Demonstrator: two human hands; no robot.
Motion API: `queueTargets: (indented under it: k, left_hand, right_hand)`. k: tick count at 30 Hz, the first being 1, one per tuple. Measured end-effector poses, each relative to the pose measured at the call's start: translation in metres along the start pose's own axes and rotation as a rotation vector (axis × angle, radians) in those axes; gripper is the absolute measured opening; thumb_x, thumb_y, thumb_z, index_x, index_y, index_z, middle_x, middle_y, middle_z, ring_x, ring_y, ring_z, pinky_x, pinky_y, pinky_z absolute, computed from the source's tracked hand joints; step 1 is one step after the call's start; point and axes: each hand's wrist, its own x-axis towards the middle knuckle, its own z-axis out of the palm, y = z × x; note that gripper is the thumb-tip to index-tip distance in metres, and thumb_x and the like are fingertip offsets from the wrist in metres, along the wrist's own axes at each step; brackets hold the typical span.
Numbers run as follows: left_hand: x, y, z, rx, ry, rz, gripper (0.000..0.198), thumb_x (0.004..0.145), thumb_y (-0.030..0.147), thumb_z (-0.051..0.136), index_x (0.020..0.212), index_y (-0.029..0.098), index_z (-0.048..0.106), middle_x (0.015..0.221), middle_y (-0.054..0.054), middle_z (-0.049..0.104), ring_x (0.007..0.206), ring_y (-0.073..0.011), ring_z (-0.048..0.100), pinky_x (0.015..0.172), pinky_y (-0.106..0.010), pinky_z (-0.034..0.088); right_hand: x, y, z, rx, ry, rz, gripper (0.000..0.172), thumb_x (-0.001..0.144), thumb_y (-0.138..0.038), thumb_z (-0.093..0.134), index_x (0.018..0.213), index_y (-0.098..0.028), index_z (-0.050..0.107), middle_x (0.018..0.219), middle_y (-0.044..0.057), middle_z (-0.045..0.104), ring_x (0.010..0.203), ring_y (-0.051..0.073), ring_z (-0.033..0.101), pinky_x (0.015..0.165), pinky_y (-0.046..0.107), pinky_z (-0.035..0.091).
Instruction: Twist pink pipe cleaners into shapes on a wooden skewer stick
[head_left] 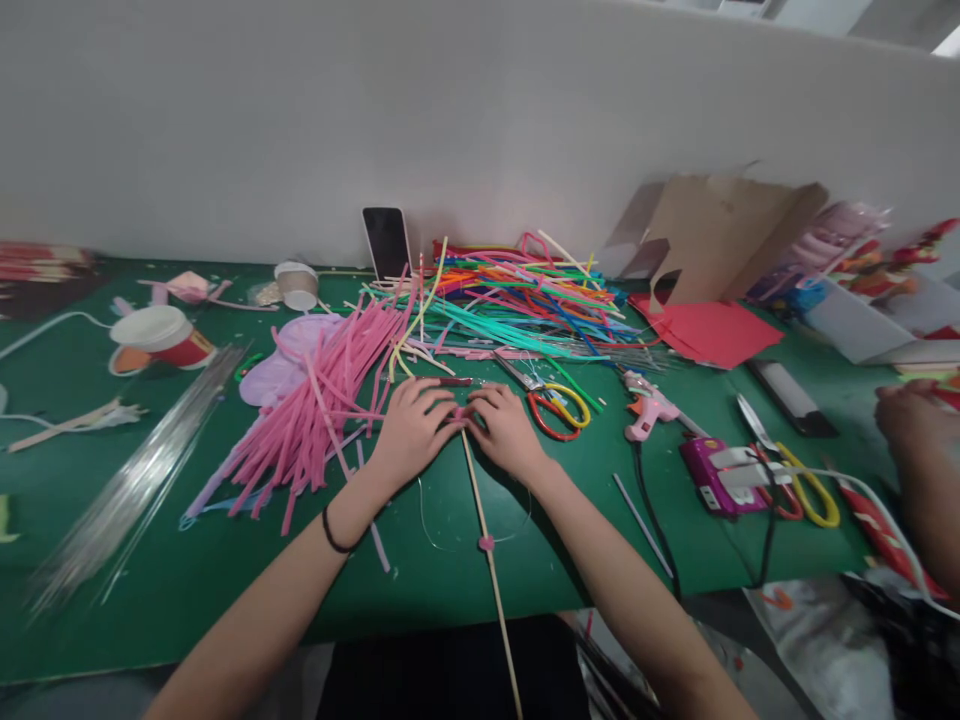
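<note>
Both my hands meet near the middle of the table. My left hand and my right hand are closed, thumbs and fingertips pinching a small pink pipe cleaner piece at the top of a thin wooden stick. The stick runs down toward me past the table edge, with a small pink piece partway along it. Thin clear thread or wire loops on either side of the stick. A dark reddish thing lies just beyond my fingertips. Beside my left hand spreads a pile of pink pipe cleaners.
Scissors lie right of my hands, then a pink glue gun and a purple power strip with cords. Colourful pipe cleaners and a phone stand behind. Metal wires and a paper cup lie left. Another person's hand is far right.
</note>
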Motion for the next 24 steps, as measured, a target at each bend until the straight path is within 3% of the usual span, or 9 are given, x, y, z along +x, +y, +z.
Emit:
queueTargets:
  k: [4, 9, 16, 24]
  left_hand:
    - [0.0023, -0.0007, 0.0109, 0.006, -0.098, -0.032, 0.020, 0.091, 0.033, 0.052, 0.095, 0.021, 0.067, 0.100, -0.010, 0.070, 0.102, -0.0283, 0.057, 0.093, -0.046, 0.039]
    - [0.0018, -0.0008, 0.0105, -0.052, -0.111, -0.068, 0.016, 0.089, 0.032, 0.055, 0.083, 0.021, 0.064, 0.095, -0.007, 0.071, 0.095, -0.0261, 0.059, 0.085, -0.041, 0.041]
    - [0.0037, -0.0018, 0.0131, -0.054, -0.108, -0.075, 0.014, 0.085, 0.027, 0.058, 0.072, 0.021, 0.059, 0.091, -0.004, 0.071, 0.090, -0.0233, 0.060, 0.081, -0.037, 0.041]
    - [0.0042, -0.0039, 0.0114, 0.003, -0.136, -0.024, 0.016, 0.089, 0.027, 0.053, 0.076, 0.019, 0.058, 0.092, -0.006, 0.070, 0.090, -0.0227, 0.060, 0.085, -0.039, 0.039]
  right_hand:
    - [0.0007, 0.0024, 0.0009, 0.049, -0.022, 0.036, 0.007, 0.089, -0.024, 0.058, 0.089, -0.020, 0.063, 0.112, 0.008, 0.066, 0.109, 0.026, 0.052, 0.093, 0.042, 0.039]
    - [0.0023, 0.0018, -0.0010, 0.116, -0.073, 0.068, 0.003, 0.086, -0.021, 0.061, 0.083, -0.020, 0.061, 0.100, 0.005, 0.069, 0.100, 0.022, 0.056, 0.091, 0.039, 0.038]
    - [0.0038, 0.0028, -0.0044, 0.164, -0.065, 0.037, 0.011, 0.084, -0.017, 0.062, 0.073, -0.020, 0.059, 0.097, 0.002, 0.070, 0.097, 0.019, 0.058, 0.091, 0.037, 0.035]
    - [0.0051, 0.0067, -0.0006, 0.139, -0.039, 0.005, 0.008, 0.084, -0.019, 0.061, 0.076, -0.020, 0.060, 0.092, 0.004, 0.071, 0.094, 0.021, 0.060, 0.089, 0.036, 0.036]
